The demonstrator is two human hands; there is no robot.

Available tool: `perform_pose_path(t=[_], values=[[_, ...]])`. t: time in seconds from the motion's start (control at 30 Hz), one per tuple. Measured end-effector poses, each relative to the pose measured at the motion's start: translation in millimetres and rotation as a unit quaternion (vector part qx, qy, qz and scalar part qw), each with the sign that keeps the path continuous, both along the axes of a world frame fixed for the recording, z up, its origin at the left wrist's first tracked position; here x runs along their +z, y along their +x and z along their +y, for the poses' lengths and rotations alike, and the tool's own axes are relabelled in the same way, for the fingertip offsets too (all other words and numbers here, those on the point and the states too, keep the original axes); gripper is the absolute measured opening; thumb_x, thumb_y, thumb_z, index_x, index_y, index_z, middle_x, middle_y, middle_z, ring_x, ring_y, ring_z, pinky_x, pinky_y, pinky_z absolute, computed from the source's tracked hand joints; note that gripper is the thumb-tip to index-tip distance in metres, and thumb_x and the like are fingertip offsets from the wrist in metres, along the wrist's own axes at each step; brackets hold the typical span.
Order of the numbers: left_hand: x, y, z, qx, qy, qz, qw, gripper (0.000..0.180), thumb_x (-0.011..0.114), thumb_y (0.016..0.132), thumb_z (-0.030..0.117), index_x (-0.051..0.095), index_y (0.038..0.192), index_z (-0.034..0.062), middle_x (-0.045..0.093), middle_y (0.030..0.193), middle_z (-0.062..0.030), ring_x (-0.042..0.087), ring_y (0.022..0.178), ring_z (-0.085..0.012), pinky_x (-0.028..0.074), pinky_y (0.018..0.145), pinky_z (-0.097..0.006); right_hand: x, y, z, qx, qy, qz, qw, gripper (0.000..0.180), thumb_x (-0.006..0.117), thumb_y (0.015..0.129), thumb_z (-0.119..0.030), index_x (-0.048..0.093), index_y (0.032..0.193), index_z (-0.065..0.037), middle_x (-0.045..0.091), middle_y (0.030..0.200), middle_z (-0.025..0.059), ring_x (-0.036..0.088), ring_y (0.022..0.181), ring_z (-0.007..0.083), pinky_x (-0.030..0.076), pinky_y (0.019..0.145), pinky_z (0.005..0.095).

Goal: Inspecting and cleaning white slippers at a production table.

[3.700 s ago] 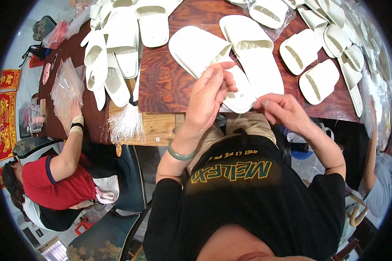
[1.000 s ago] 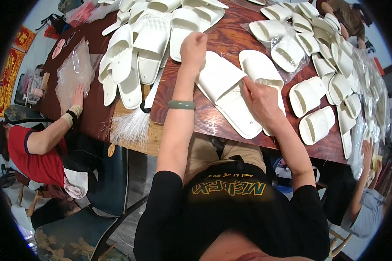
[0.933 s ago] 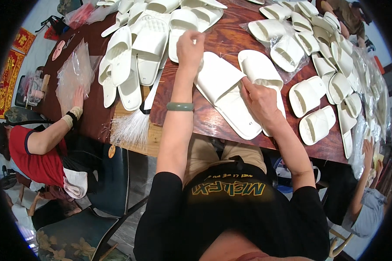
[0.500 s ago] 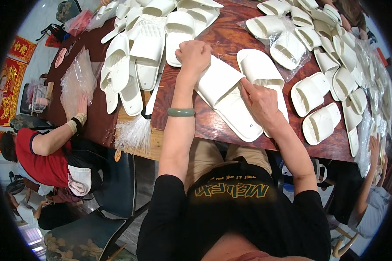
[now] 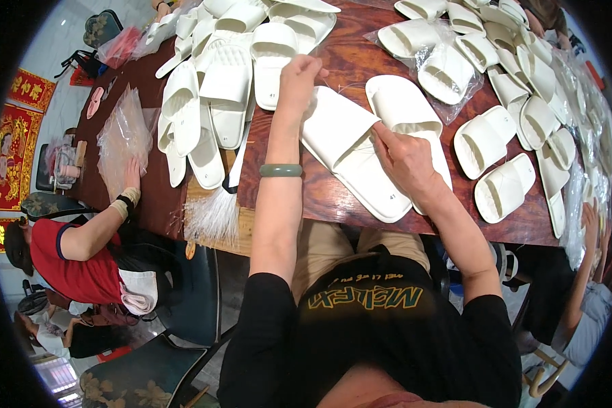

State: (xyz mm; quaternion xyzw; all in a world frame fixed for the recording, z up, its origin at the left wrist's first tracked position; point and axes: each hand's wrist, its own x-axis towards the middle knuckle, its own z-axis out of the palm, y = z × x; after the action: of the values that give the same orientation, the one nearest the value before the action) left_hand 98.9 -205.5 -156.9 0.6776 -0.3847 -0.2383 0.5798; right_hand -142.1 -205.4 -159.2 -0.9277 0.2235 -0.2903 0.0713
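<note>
A pair of white slippers lies in front of me on the wooden table, toes pointing away. My right hand grips the left slipper at the strap's opening, its index finger pressed against the strap edge. The right slipper lies beside it, partly hidden by that hand. My left hand, above a green bangle, is raised by the left slipper's toe with thumb and fingers pinched together. Fine thread-like strands show near the toe, but what the pinch holds, if anything, is too small to make out.
White slippers are heaped at the left, and more cover the right side, some in clear plastic. A bundle of white threads hangs at the table's front edge. A co-worker in red reaches toward plastic bags.
My left hand has moved slightly up and away from the slipper's toe, its fingers turning to the right. My right hand keeps its grip on the slipper. The view has shifted a little.
</note>
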Motion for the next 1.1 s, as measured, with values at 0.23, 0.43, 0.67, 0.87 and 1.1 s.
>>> perform_pose_path(t=[0.23, 0.43, 0.67, 0.87, 1.1], values=[[13, -5, 10, -0.036, -0.169, 0.235, 0.957, 0.016, 0.051, 0.092, 0.015, 0.055, 0.096, 0.0006, 0.055, 0.071, -0.0033, 0.053, 0.059, -0.0121, 0.042, 0.054, -0.025, 13, -12, 2, 0.022, 0.107, -0.075, 0.991, 0.011, 0.055, 0.085, -0.012, 0.059, 0.091, -0.005, 0.060, 0.067, 0.0147, 0.060, 0.059, 0.0308, 0.047, 0.053, 0.0391], [12, -18, 5, -0.147, -0.087, 0.118, 0.978, 0.015, 0.051, 0.092, 0.014, 0.055, 0.094, 0.0006, 0.053, 0.075, 0.0000, 0.046, 0.061, -0.0071, 0.039, 0.056, -0.022, 48, -74, 8, 0.024, 0.128, 0.064, 0.989, 0.012, 0.055, 0.076, -0.003, 0.058, 0.087, 0.000, 0.052, 0.078, 0.0144, 0.054, 0.077, 0.0327, 0.045, 0.066, 0.0398], [6, -62, -27, -0.233, 0.074, -0.133, 0.961, 0.024, 0.049, 0.087, 0.019, 0.058, 0.090, -0.0028, 0.061, 0.084, -0.0085, 0.056, 0.080, -0.0164, 0.043, 0.073, -0.030, 64, -99, 42, -0.081, -0.064, 0.207, 0.973, 0.020, 0.056, 0.064, -0.006, 0.057, 0.083, -0.001, 0.047, 0.090, 0.0129, 0.046, 0.085, 0.0266, 0.042, 0.070, 0.0344], [4, -84, -11, -0.345, 0.076, -0.010, 0.935, 0.016, 0.050, 0.090, 0.016, 0.055, 0.085, 0.0013, 0.051, 0.076, 0.0042, 0.045, 0.069, -0.0044, 0.036, 0.062, -0.020, 47, -96, 52, -0.062, -0.171, 0.127, 0.975, 0.021, 0.055, 0.065, -0.010, 0.055, 0.085, -0.004, 0.045, 0.085, 0.0075, 0.046, 0.081, 0.0228, 0.039, 0.066, 0.0325], [-2, -82, -13, -0.312, 0.066, -0.054, 0.946, 0.016, 0.050, 0.091, 0.015, 0.056, 0.089, 0.0006, 0.054, 0.083, 0.0013, 0.048, 0.076, -0.0058, 0.040, 0.068, -0.020, 20, -102, 47, 0.095, -0.100, 0.052, 0.989, 0.033, 0.055, 0.068, -0.009, 0.054, 0.101, -0.001, 0.050, 0.092, 0.0063, 0.053, 0.080, 0.0178, 0.047, 0.072, 0.0295]])
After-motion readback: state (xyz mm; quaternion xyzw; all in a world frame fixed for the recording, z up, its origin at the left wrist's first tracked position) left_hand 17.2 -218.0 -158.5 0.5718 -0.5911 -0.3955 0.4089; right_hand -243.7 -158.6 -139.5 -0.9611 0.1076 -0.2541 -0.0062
